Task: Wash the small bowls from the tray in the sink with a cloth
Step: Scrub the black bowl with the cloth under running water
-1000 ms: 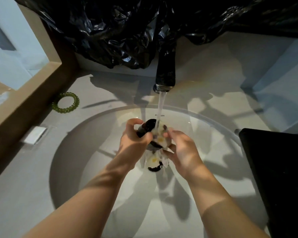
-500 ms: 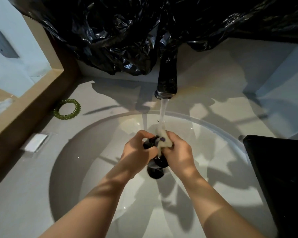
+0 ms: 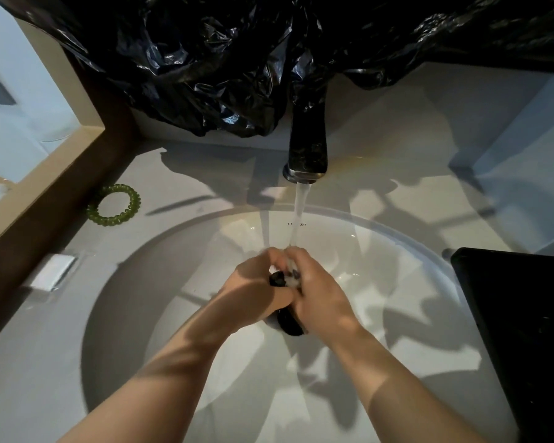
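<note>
Over the middle of the white sink (image 3: 397, 251), both hands are pressed together under the running water. My left hand (image 3: 256, 282) grips a small black bowl (image 3: 277, 279), of which only a dark edge shows between the fingers. My right hand (image 3: 317, 292) grips a pale wet cloth (image 3: 290, 276) against the bowl. Below the hands a dark round shape (image 3: 290, 324) shows, probably the drain. The black tray (image 3: 518, 314) lies on the counter at the right; I see no bowls on it.
A black faucet (image 3: 307, 148) pours water (image 3: 301, 212) onto the hands. Black plastic sheeting (image 3: 221, 59) hangs behind it. A green coiled hair tie (image 3: 114, 204) and a small white block (image 3: 53, 271) lie on the counter at the left, beside a wood-framed mirror (image 3: 45, 174).
The hands have closed tighter around the bowl and cloth, hiding most of both. The cloth, hanging loose a second ago, is now bunched between the fingers.
</note>
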Tool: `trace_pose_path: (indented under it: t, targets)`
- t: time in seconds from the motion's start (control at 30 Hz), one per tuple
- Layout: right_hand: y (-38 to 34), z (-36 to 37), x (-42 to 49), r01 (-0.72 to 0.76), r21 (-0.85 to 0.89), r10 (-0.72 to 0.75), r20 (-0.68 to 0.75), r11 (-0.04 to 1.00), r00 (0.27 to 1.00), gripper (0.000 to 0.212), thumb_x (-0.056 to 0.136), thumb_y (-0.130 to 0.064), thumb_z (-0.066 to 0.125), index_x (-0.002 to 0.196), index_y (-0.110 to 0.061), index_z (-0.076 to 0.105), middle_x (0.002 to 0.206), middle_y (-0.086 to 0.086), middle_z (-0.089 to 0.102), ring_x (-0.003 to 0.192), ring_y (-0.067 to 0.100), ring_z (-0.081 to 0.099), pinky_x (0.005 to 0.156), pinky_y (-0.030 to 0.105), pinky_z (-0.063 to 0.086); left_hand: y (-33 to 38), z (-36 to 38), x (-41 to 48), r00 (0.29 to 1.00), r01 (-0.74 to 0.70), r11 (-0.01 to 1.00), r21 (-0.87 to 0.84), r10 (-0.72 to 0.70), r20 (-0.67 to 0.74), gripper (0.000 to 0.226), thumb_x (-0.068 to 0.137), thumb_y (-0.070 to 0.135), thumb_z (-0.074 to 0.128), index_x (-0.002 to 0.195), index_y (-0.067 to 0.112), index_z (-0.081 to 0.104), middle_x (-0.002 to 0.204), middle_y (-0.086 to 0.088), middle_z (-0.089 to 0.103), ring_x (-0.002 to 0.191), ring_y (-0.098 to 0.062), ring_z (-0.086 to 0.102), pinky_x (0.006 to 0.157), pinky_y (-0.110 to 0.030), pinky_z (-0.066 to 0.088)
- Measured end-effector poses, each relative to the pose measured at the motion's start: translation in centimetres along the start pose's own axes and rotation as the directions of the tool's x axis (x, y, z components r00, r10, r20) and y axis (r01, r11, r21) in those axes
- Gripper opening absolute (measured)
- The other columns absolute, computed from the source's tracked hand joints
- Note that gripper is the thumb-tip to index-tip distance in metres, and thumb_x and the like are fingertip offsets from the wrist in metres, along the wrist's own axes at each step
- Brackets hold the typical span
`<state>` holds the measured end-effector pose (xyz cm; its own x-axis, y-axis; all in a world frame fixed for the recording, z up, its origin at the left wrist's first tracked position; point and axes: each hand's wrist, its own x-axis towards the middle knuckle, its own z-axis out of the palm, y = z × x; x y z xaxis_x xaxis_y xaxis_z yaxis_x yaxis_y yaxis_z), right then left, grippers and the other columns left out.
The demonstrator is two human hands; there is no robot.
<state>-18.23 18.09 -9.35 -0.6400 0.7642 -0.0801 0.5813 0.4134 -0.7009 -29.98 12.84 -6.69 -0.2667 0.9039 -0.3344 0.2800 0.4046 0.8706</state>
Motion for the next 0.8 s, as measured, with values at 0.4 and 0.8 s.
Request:
trace_pose_path:
  t: [0.4, 0.8]
  targets:
    - [0.4, 0.3, 0.6, -0.507, 0.391, 0.498, 0.131, 0.768, 0.857, 0.010, 0.078, -0.008, 0.052, 0.086, -0.009, 0.057, 0.076, 0.006, 0.058, 0.075, 0.029, 0.061, 0.072, 0.028, 0.051, -0.1, 0.9, -0.3, 0.979, -0.006, 0.970, -0.243, -0.044, -0.199, 0.048, 0.079, -0.003, 0.053, 0.112, 0.032, 0.053, 0.063, 0.002, 0.053, 0.054, -0.011, 0.052, 0.047, -0.015, 0.043]
    - [0.5, 1.1, 0.9, -0.426, 0.539, 0.563, -0.113, 0.727, 0.818, 0.015, 0.087, -0.009, 0.047, 0.084, -0.010, 0.062, 0.073, 0.002, 0.059, 0.072, 0.023, 0.056, 0.063, 0.026, 0.043, 0.7, 2.6, -1.2, 0.909, -0.164, 0.934, -0.318, 0.018, -0.416, 0.043, 0.076, -0.008, 0.053, 0.091, 0.030, 0.043, 0.073, 0.004, 0.051, 0.048, 0.001, 0.051, 0.045, -0.014, 0.043]
